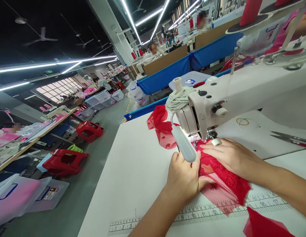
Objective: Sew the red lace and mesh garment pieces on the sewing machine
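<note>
Red sheer cloth with a denser lace band lies under the needle end of a white sewing machine, at the right-hand part of a white table. It reaches past the needle to the far side, where a loose, rumpled end spreads close to the table's back edge. On the near side its lower corner crosses a ruler printed along the table.

The left hand is at the cloth's left border, thumb laid across the sheer part and forefinger pointing towards the needle; whether it pinches the cloth I cannot tell, as the undersides of the fingers are hidden. The right hand rests spread on the lace, fingers extended and flat rather than closed round anything.

Room above the left hand is tight: a small grey lamp hangs right over its fingertips. The right fingertips sit just beside the machine's knobs, under its arm. Leftward, a broad stretch of white tabletop runs to the slanting side edge, with grey floor beyond and red stools across the aisle. Scissors lie on the right, well apart from the right fingertips, and another red piece lies at the bottom, below the right forearm.
</note>
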The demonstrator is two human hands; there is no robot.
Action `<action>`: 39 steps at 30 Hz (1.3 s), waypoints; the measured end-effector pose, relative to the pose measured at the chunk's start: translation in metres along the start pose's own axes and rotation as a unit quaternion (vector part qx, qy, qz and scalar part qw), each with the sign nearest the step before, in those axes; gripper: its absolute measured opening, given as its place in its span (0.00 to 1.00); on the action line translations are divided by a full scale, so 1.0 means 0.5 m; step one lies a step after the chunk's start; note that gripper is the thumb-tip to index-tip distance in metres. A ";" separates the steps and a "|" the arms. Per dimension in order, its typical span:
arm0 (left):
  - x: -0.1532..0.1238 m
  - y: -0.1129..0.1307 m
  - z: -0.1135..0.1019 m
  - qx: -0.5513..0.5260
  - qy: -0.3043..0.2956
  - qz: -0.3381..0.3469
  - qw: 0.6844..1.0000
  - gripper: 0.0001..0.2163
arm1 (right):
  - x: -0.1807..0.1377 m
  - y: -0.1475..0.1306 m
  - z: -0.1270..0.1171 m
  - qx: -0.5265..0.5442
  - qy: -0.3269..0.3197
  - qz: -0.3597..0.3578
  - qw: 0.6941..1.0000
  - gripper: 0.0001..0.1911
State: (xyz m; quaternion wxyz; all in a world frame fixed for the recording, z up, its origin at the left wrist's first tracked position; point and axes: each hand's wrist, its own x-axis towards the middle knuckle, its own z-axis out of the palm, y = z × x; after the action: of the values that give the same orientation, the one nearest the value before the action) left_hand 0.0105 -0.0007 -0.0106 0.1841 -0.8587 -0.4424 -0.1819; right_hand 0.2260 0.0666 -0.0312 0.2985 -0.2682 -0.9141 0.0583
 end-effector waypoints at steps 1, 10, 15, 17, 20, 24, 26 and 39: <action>-0.003 0.001 0.002 -0.006 0.004 -0.006 1.000 0.34 | -0.003 0.004 0.004 0.002 0.007 -0.003 1.000 0.17; 0.027 -0.049 -0.029 -0.157 -0.119 -0.144 0.970 0.08 | -0.005 0.051 0.028 -0.047 0.098 -0.116 0.987 0.24; 0.063 -0.163 -0.004 -0.091 -0.174 -0.334 0.922 0.23 | -0.010 0.073 0.028 -0.010 0.038 -0.120 0.992 0.26; 0.076 -0.216 0.021 -0.089 -0.203 -0.340 0.914 0.32 | -0.008 0.074 0.028 0.001 0.042 -0.119 0.992 0.28; 0.096 -0.283 0.056 -0.080 -0.214 -0.355 0.906 0.33 | 0.002 0.064 0.020 -0.003 0.044 -0.117 0.992 0.29; 0.107 -0.314 0.069 -0.056 -0.162 -0.351 0.921 0.27 | 0.014 0.049 0.007 -0.011 0.018 -0.122 0.992 0.28; 0.094 -0.293 0.061 -0.047 -0.129 -0.321 0.937 0.23 | 0.011 0.045 0.006 -0.002 0.013 -0.111 0.994 0.26; 0.001 0.054 -0.048 -0.002 -0.034 0.211 0.977 0.11 | -0.003 0.030 0.011 -0.028 0.027 -0.079 0.996 0.21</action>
State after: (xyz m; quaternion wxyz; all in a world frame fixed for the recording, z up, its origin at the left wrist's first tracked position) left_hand 0.0293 -0.0265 0.0062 0.2014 -0.9387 -0.2571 -0.1105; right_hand 0.2308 0.0790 -0.0404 0.3196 -0.2048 -0.9251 0.0019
